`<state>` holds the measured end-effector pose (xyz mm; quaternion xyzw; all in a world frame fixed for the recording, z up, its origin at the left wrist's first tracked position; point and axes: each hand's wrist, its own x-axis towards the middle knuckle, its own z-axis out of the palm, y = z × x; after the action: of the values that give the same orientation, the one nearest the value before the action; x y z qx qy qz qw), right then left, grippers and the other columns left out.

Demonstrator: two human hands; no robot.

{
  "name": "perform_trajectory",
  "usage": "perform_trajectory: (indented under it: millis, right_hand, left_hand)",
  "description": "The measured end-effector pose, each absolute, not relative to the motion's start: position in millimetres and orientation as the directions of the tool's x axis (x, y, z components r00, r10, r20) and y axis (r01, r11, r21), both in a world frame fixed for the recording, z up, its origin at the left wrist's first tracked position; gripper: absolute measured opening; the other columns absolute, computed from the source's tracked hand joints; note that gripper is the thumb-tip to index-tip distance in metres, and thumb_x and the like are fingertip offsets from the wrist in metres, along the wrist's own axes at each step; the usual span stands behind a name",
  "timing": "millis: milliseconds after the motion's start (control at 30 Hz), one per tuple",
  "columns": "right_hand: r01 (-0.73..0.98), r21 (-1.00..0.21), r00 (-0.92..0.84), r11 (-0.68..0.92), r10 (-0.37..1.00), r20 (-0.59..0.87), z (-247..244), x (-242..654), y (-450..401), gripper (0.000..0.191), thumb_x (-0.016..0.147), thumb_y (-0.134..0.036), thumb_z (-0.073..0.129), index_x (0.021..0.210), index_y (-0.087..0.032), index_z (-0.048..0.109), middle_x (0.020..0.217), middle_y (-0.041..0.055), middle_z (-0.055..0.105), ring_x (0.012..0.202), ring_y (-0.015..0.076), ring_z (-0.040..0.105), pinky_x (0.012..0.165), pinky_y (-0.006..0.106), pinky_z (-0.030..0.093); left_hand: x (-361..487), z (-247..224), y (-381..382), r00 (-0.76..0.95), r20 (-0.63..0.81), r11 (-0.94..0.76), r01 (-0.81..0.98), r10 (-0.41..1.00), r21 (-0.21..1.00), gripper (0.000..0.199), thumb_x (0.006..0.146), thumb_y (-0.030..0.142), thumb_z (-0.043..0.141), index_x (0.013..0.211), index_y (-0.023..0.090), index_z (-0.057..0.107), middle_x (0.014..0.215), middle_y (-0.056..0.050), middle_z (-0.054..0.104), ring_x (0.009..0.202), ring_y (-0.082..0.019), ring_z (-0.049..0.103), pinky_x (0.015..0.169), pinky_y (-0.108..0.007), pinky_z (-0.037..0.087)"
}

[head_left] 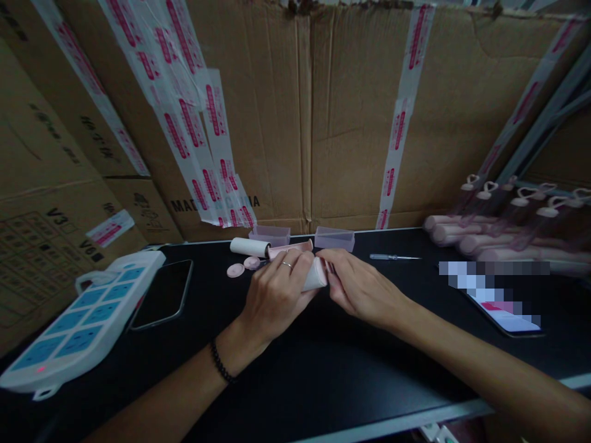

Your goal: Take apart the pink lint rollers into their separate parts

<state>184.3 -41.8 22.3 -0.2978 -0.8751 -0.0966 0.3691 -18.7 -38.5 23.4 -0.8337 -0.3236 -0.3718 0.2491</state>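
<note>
My left hand (280, 287), with a ring and a dark beaded bracelet, is closed round a white cylindrical case (314, 277) with a pinkish end. At that end, the fingers of my right hand (353, 280) are pressed together; whether they grip a small part there is hidden. Just behind my left hand lie a white tube (249, 247) with a dark open end and a pale pink trough-shaped shell (290, 247). Two small pink discs (236, 270) rest to the left of that hand.
Two translucent purple trays (335, 239) stand along the back. A screwdriver (392, 257) lies right of my hands, a lit phone (508, 307) beyond it. Several pink looped items (489, 237) fill the right rear. At left are a dark phone (164, 295) and a power strip (87, 320). Cardboard boxes (277, 123) wall the back.
</note>
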Motion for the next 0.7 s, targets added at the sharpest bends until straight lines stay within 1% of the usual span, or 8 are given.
perform_trajectory:
  millis: [100,200,267,333,400,500,633,700]
  right_hand:
    - [0.565,-0.122,-0.519,0.816,0.467,0.716,25.9,188.2,-41.6,0.04,0.107,-0.025,0.04,0.145,-0.014,0.038,0.129,0.0173,0.065,0.116,0.0247,0.067,0.098,0.042,0.059]
    - [0.588,-0.074,-0.5,0.806,0.433,0.75,27.3,189.8,-41.8,0.061,0.105,-0.036,0.049,0.158,-0.015,0.025,0.151,0.0201,0.052,0.138,0.0292,0.053,0.113,0.048,0.05]
    - [0.608,-0.004,-0.533,0.794,0.412,0.74,26.3,188.5,-42.1,0.074,0.103,-0.046,0.053,0.161,-0.015,0.019,0.155,0.021,0.048,0.141,0.0325,0.051,0.114,0.052,0.047]
    - [0.638,0.032,-0.563,0.769,0.437,0.701,24.0,186.0,-42.6,0.088,0.101,-0.056,0.054,0.164,-0.015,0.01,0.15,0.0227,0.054,0.132,0.0351,0.06,0.106,0.052,0.054]
    - [0.688,0.03,-0.569,0.725,0.514,0.641,21.4,183.5,-43.4,0.099,0.098,-0.065,0.052,0.165,-0.015,0.0,0.141,0.0231,0.062,0.111,0.0359,0.072,0.087,0.05,0.063]
    - [0.756,-0.01,-0.544,0.654,0.637,0.547,19.7,181.8,-45.1,0.102,0.097,-0.069,0.05,0.166,-0.018,-0.007,0.128,0.0198,0.071,0.082,0.0335,0.078,0.061,0.043,0.063]
    - [0.808,-0.064,-0.494,0.585,0.734,0.467,23.1,181.7,-48.0,0.095,0.099,-0.065,0.051,0.166,-0.02,0.001,0.106,0.0121,0.08,0.076,0.0347,0.079,0.059,0.043,0.061]
    - [0.829,-0.078,-0.47,0.554,0.766,0.439,24.9,181.4,-49.6,0.092,0.099,-0.063,0.053,0.165,-0.022,0.004,0.101,0.0104,0.08,0.074,0.0358,0.079,0.058,0.043,0.061]
  left_hand:
    - [-15.7,29.8,-40.9,0.385,0.803,-0.695,0.718,0.455,0.05,0.03,0.091,0.026,0.069,0.117,0.019,0.058,0.107,-0.01,0.074,0.097,-0.028,0.073,0.083,-0.036,0.055]
    - [-12.0,41.4,-43.7,0.128,0.749,-0.628,0.645,0.65,0.435,0.029,0.086,0.034,0.077,0.104,0.021,0.059,0.093,-0.002,0.072,0.084,-0.021,0.07,0.074,-0.03,0.052]
    - [-10.2,48.0,-43.9,0.002,0.661,-0.571,0.507,0.75,0.646,0.027,0.086,0.038,0.077,0.096,0.021,0.059,0.088,0.0,0.069,0.079,-0.018,0.066,0.07,-0.027,0.049]
    - [-9.0,50.7,-43.2,-0.035,0.568,-0.517,0.369,0.823,0.772,0.025,0.087,0.038,0.075,0.094,0.02,0.059,0.087,0.001,0.067,0.078,-0.016,0.064,0.07,-0.025,0.048]
    - [-8.0,49.2,-42.7,-0.02,0.492,-0.469,0.271,0.87,0.84,0.023,0.089,0.037,0.072,0.097,0.019,0.06,0.09,0.0,0.066,0.081,-0.016,0.063,0.073,-0.026,0.049]
    - [-6.8,42.8,-43.1,0.044,0.444,-0.444,0.194,0.895,0.875,0.021,0.092,0.035,0.068,0.104,0.019,0.062,0.095,-0.001,0.066,0.088,-0.017,0.063,0.081,-0.027,0.049]
    - [-7.1,36.2,-44.1,0.076,0.433,-0.44,0.177,0.898,0.88,0.021,0.093,0.036,0.066,0.105,0.02,0.059,0.093,0.0,0.064,0.089,-0.018,0.063,0.082,-0.028,0.048]
    - [-7.8,34.6,-44.0,0.065,0.428,-0.432,0.208,0.901,0.877,0.023,0.093,0.037,0.067,0.105,0.02,0.058,0.093,0.0,0.063,0.087,-0.018,0.062,0.08,-0.028,0.048]
